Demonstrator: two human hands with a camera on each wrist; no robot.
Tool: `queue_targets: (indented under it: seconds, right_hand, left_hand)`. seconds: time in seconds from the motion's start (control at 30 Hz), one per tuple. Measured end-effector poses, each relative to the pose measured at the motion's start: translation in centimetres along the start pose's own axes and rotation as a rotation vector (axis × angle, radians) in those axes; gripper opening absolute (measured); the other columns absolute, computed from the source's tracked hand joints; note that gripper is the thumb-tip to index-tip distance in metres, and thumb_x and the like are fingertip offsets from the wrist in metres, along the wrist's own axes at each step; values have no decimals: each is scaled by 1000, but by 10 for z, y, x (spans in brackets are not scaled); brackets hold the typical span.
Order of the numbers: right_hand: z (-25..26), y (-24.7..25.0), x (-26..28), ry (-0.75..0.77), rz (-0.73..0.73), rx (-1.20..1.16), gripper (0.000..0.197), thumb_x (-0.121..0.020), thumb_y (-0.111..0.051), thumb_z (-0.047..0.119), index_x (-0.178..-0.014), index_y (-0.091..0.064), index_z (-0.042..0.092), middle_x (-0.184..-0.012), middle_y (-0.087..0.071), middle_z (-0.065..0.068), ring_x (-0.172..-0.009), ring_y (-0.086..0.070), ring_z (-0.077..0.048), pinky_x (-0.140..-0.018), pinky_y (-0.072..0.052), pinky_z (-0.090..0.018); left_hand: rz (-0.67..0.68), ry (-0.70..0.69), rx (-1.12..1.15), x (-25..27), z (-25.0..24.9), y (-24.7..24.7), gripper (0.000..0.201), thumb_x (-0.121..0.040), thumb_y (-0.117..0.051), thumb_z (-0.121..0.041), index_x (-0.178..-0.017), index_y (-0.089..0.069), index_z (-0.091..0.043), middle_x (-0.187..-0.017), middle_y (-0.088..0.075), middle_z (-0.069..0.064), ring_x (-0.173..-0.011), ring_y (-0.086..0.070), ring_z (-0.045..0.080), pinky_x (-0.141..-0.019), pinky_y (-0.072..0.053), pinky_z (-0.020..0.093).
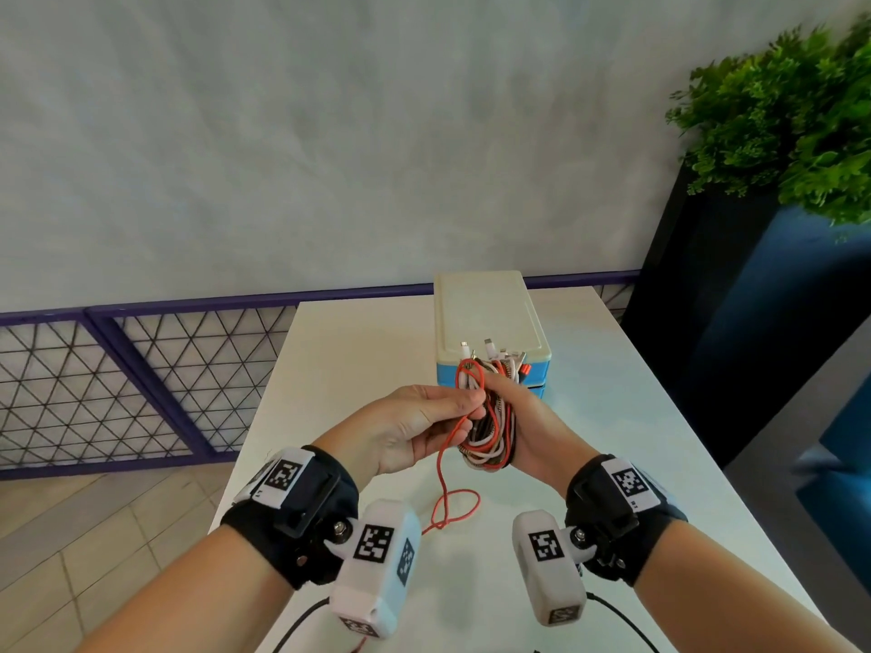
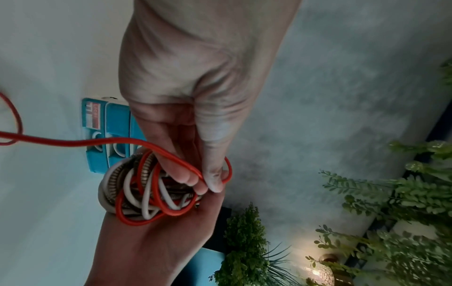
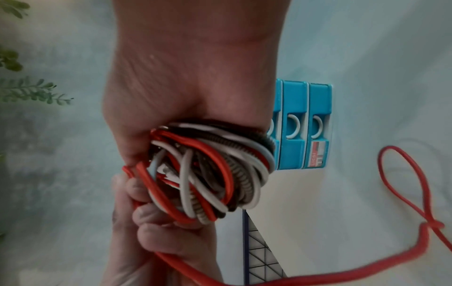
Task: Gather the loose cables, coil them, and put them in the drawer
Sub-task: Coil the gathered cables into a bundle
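A bundle of coiled cables (image 1: 490,426) (image 2: 146,191) (image 3: 208,174), red, white and dark braided, is wound around my right hand (image 1: 523,417) (image 3: 186,92), held above the white table. My left hand (image 1: 424,426) (image 2: 195,116) pinches the red cable (image 2: 186,166) between thumb and fingers right beside the bundle. The red cable's loose tail (image 1: 447,506) (image 3: 403,183) hangs down and lies looped and knotted on the table. Behind the hands stands the blue drawer unit (image 1: 490,322) (image 3: 303,125) with a cream top, its drawers shut. Several white plugs stick up from the bundle.
The white table (image 1: 612,440) runs from me to the grey wall. A dark planter with green foliage (image 1: 792,134) stands at the right. A purple lattice fence (image 1: 118,379) lines the left side. Black leads trail from my wrist cameras.
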State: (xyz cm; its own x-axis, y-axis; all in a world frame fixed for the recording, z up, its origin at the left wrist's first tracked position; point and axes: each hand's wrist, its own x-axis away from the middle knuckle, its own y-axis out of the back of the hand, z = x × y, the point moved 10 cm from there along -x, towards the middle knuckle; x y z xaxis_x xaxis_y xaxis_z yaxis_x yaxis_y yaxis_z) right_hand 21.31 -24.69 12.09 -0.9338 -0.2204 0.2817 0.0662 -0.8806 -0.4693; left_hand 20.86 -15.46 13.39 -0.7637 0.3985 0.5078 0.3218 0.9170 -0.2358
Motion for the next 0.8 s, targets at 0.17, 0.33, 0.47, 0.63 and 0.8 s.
queue_targets:
  seconds: [0.17, 0.33, 0.47, 0.63, 0.8]
  right_hand:
    - [1, -11, 3, -17, 85, -13, 42, -77, -68, 48, -92, -69, 9, -82, -66, -11, -70, -66, -22, -72, -55, -34]
    - [-5, -7, -5, -3, 52, 98, 41, -81, -74, 21, -109, -62, -7, -68, -58, -15, -50, -58, -21, -52, -49, -30]
    - [11, 3, -5, 102, -110, 181, 16, -84, -67, 14, -89, -63, -1, -60, -61, -16, -51, -60, -28, -53, -50, -33]
    - [45, 43, -12, 259, -381, 50, 5, -85, -64, 6, -87, -62, 10, -67, -68, -5, -66, -68, -21, -61, -56, -34]
    - [75, 85, -9, 340, -474, -101, 23, -83, -66, 11, -104, -60, 4, -86, -66, -12, -75, -71, -18, -68, -56, -37]
  left_hand:
    - [-40, -42, -83, -2, -3, 1, 8, -78, -75, -13, -82, -73, -6, -68, -71, 2, -51, -61, 6, -53, -55, 15]
    - [-79, -162, -291, -3, -14, -4, 10, -79, -75, -11, -87, -70, -6, -61, -66, 4, -47, -60, 7, -52, -53, 16]
    - [-97, -258, -592, 0, -25, -12, 16, -90, -61, -26, -84, -62, -12, -63, -60, 4, -44, -51, 11, -45, -45, 21]
    - [143, -97, -383, 7, -2, -18, 36, -100, -38, -40, -76, -51, -17, -55, -32, -7, -38, -22, 6, -38, -21, 17]
    - [459, 200, -410, 24, 56, -5, 33, -103, -31, -21, -78, -52, -18, -58, -40, -9, -45, -32, 4, -48, -31, 15]
